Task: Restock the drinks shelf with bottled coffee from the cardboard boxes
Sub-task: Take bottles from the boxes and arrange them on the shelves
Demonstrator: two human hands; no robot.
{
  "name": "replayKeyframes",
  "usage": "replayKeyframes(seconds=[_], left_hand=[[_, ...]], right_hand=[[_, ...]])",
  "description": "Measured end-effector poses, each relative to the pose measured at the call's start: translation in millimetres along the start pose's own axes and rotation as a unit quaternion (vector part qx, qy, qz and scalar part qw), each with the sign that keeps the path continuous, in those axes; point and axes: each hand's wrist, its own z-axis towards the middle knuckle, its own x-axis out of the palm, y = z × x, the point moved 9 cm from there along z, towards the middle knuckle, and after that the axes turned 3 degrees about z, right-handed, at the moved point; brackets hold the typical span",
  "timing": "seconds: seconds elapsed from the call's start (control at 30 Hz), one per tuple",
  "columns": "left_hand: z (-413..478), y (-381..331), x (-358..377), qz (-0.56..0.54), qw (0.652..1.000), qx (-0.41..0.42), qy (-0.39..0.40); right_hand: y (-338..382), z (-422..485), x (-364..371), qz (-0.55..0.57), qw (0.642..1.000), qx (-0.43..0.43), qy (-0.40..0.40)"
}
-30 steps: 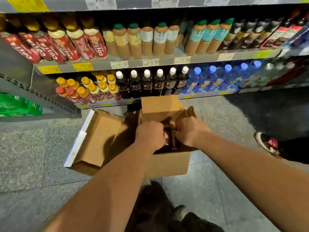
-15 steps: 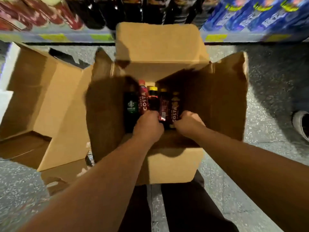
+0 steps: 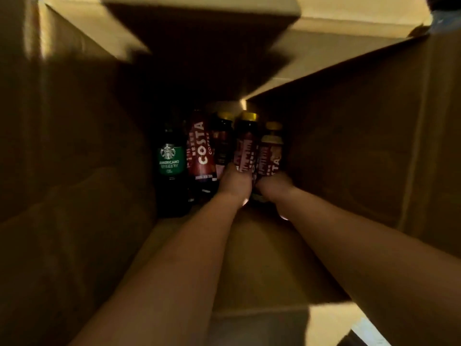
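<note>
I look straight down into a deep cardboard box (image 3: 361, 151) with several coffee bottles standing at its bottom. A green-labelled Americano bottle (image 3: 171, 161) stands at the left, a red Costa bottle (image 3: 200, 151) beside it. My left hand (image 3: 235, 182) is closed around a dark yellow-capped Costa bottle (image 3: 245, 143). My right hand (image 3: 273, 186) grips the neighbouring yellow-capped Costa bottle (image 3: 270, 151) against the right wall. Another dark bottle (image 3: 222, 141) stands behind my left hand. The fingers are hidden behind the bottles.
The box walls rise close on both sides and its flaps (image 3: 199, 6) stand up at the top. A strip of floor (image 3: 369, 333) shows at the bottom right. The shelf is out of view.
The view has dropped from the shelf into the box. Both hands have gone deeper and now close on two bottles at the bottom.
</note>
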Motion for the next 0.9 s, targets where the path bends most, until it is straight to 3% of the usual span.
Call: replayKeyframes(seconds=[0.1,0.33,0.53,0.9], left_hand=[[7,0,3,-0.034,0.999,-0.023,0.021],[17,9,4,-0.013,1.0,0.001,-0.018],[10,6,-2,-0.015,1.0,-0.002,0.01],[-108,-15,-27,-0.007,0.997,0.027,0.067]], right_hand=[[-9,9,5,0.047,0.998,0.016,0.035],[-15,17,3,0.087,0.995,0.045,0.014],[-12,7,-1,0.116,0.991,0.06,0.023],[-16,-97,-35,0.189,0.981,0.029,0.033]])
